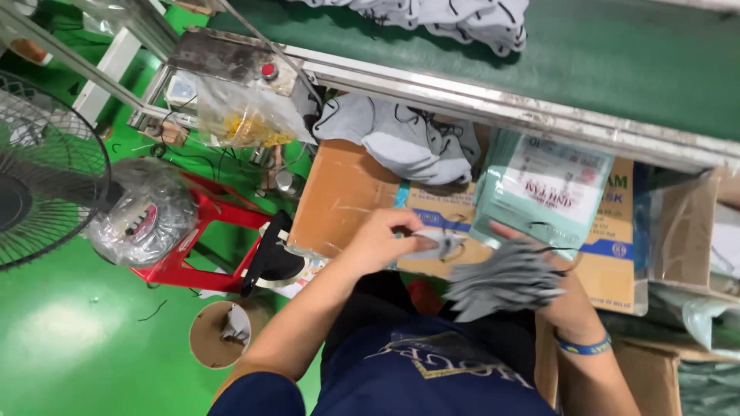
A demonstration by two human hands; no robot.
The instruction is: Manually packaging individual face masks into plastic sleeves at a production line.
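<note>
— Count?
— I logged two hands. My left hand (385, 240) was curled shut on one gray mask (438, 243), over the cardboard box (343, 196). My right hand (556, 296) gripped a blurred stack of gray masks (505, 285); I couldn't count them.
— Around?
— One pale green mask box (543, 189) just beyond the stack, one loose mask pile (405, 139) under the conveyor rail (493, 104), one red stool (204, 239), one fan (42, 173) at left.

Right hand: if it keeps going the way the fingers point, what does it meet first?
Likely the pale green packet lying on the cardboard box. The right hand, holding a blurred stack of grey masks, points up-left at it. Depth is unclear.
</note>
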